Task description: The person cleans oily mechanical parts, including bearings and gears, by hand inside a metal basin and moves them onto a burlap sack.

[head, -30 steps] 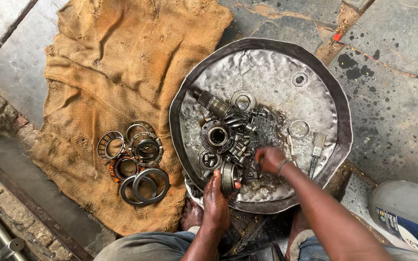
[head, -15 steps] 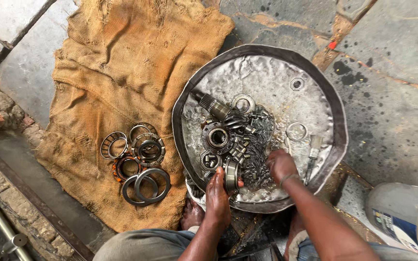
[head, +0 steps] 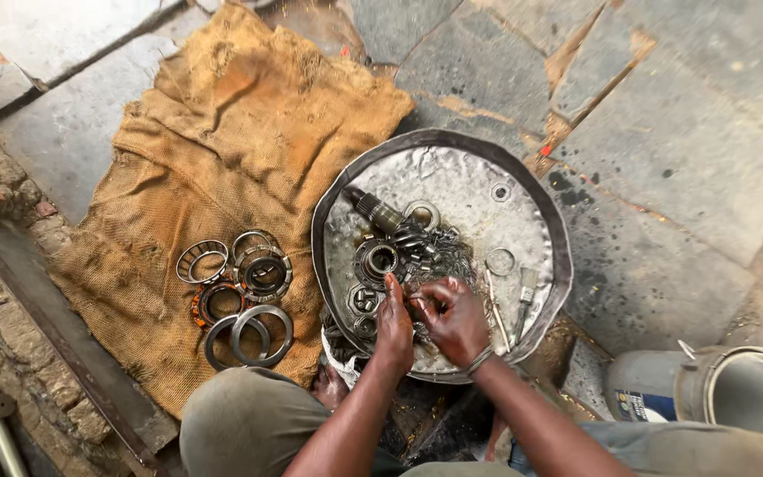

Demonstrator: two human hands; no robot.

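The left hand (head: 394, 325) and the right hand (head: 454, 320) are meeting over the near part of a dented metal basin (head: 540, 231), fingers curled together around a small metal part (head: 419, 306); what exactly each is gripping is too hidden to tell. Just beyond them, at twelve o'clock, a heap of wet gears and bolts (head: 426, 249) is lying in the basin with a splined shaft (head: 374, 209) and a round hub (head: 377, 261). At three o'clock a small brush (head: 526, 287) is resting. At nine o'clock, bearing rings (head: 240, 296) are sitting on burlap sacking (head: 222, 159). A grey bucket (head: 717, 389) is standing at four o'clock.
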